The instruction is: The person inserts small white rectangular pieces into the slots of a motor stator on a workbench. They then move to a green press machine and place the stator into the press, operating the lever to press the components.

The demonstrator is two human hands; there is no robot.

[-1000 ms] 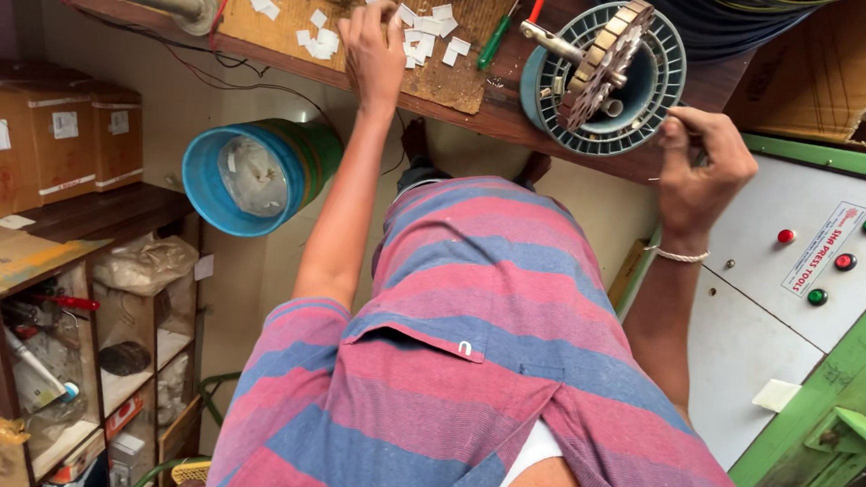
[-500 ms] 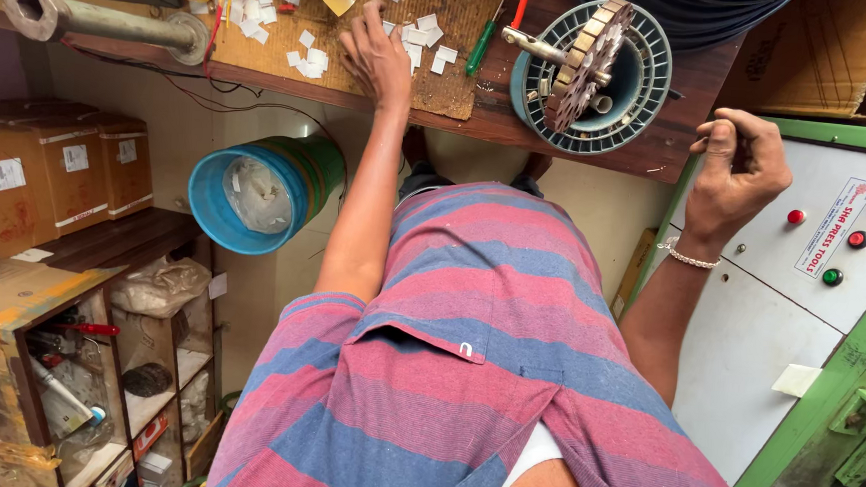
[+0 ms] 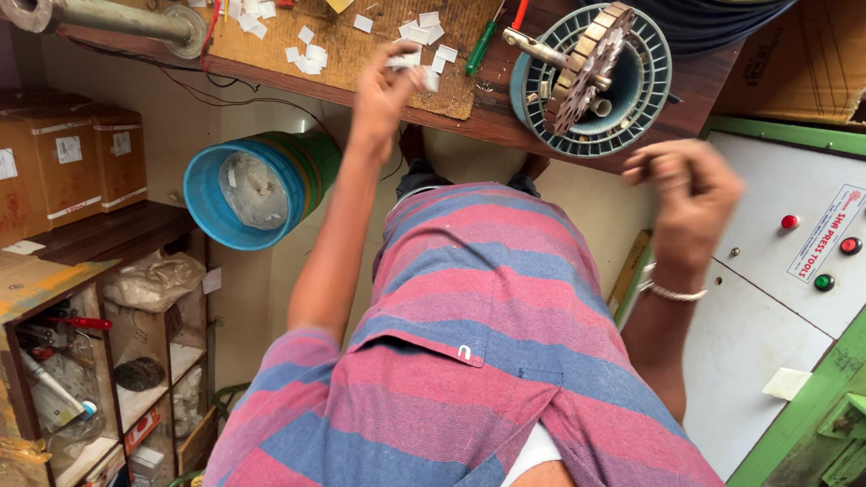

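Workbench view, hands at paper slips and wound spool.

Left hand [image 3: 388, 80] pinches a small white paper slip [image 3: 402, 61] just left of the blue spool [image 3: 591, 78]. Right hand [image 3: 684, 194], blurred, fingers curled below the spool; contents cannot be told. Slotted metal core [image 3: 584, 62] sits in the spool. Bench [image 3: 481, 121] cut off above.

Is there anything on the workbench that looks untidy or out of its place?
Yes. Many small white paper pieces lie scattered loosely over the brown mat near the left hand, not stacked. The right hand is blurred, so its hold is unclear. Nothing looks broken.
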